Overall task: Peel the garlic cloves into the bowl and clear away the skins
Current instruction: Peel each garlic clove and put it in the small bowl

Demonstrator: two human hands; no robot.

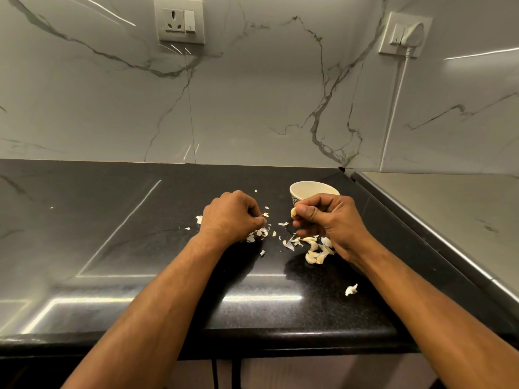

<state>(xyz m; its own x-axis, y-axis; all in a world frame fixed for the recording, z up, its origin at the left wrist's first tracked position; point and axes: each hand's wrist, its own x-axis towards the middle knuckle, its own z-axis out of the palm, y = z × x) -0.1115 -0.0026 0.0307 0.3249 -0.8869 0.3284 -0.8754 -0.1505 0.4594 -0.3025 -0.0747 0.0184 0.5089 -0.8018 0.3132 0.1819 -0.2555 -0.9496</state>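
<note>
On the black worktop [140,220], the right hand [325,220] holds a garlic clove [293,211] in a grip between thumb and curled fingers, just in front of the cream bowl [311,189]. The left hand [230,214] rests knuckles-up with fingers curled, its fingertips pinching a scrap of skin [264,215]. Loose skins [261,234] lie scattered between the hands; unpeeled cloves [316,252] are heaped beneath the right hand.
</note>
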